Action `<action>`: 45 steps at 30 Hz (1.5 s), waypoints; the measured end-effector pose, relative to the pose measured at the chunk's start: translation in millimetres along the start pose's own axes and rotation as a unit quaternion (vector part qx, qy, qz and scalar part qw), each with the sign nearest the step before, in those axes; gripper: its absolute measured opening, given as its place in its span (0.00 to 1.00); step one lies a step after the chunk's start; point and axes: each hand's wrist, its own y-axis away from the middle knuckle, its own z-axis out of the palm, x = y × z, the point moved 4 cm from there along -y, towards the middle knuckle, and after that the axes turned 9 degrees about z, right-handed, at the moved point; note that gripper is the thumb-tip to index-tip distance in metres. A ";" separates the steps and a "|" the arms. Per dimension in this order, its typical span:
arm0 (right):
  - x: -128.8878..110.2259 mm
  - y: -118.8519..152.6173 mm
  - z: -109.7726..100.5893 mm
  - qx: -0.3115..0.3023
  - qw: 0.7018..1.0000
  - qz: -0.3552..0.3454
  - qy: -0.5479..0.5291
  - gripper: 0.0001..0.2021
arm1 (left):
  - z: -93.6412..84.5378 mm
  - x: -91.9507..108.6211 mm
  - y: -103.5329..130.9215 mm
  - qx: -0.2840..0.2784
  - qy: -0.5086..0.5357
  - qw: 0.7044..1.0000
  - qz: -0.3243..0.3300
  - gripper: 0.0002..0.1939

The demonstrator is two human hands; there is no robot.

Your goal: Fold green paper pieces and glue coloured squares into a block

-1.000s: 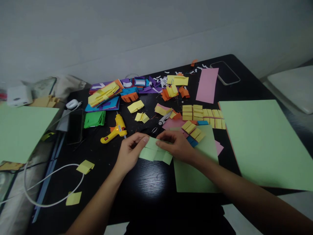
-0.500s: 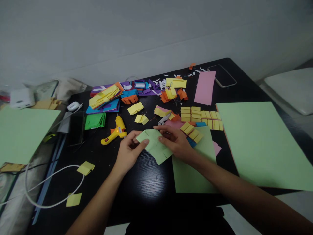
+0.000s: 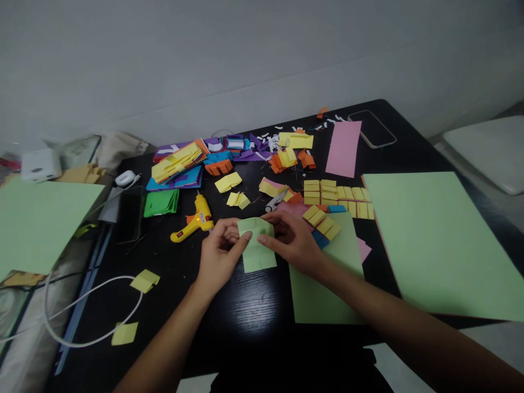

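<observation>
A: Hands?
B: Left hand [image 3: 216,251] and right hand [image 3: 298,243] both half-curled, each pinching the creased green slip [image 3: 258,261], thumbs on top.
A: Slip location?
B: Near, right of the yellow glue gun [image 3: 198,218].

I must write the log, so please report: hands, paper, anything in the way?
Left hand and right hand holding the small light-green paper. Crease lines visible on it. Glue gun and scissors close beyond the hands, neither touching the paper.

The black table [image 3: 254,308] carries a glue gun [image 3: 200,214] and pink sheet [image 3: 344,150].
</observation>
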 end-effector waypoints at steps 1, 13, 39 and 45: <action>-0.1 0.7 0.3 0.000 1.000 -0.001 0.004 0.22 | 0.4 -0.1 0.4 -0.003 -0.002 1.000 0.005 0.12; 2.9 -1.4 -5.1 0.066 0.995 -0.074 0.009 0.17 | 4.0 -4.5 5.0 -0.064 0.017 0.998 -0.019 0.18; -7.0 4.3 -11.5 0.147 0.971 -0.168 0.081 0.18 | 3.6 0.3 5.9 -0.055 -0.034 0.998 0.006 0.07; -12.0 7.3 -12.1 0.166 0.957 -0.201 0.129 0.03 | 3.2 -2.2 6.1 -0.048 -0.034 0.998 0.006 0.08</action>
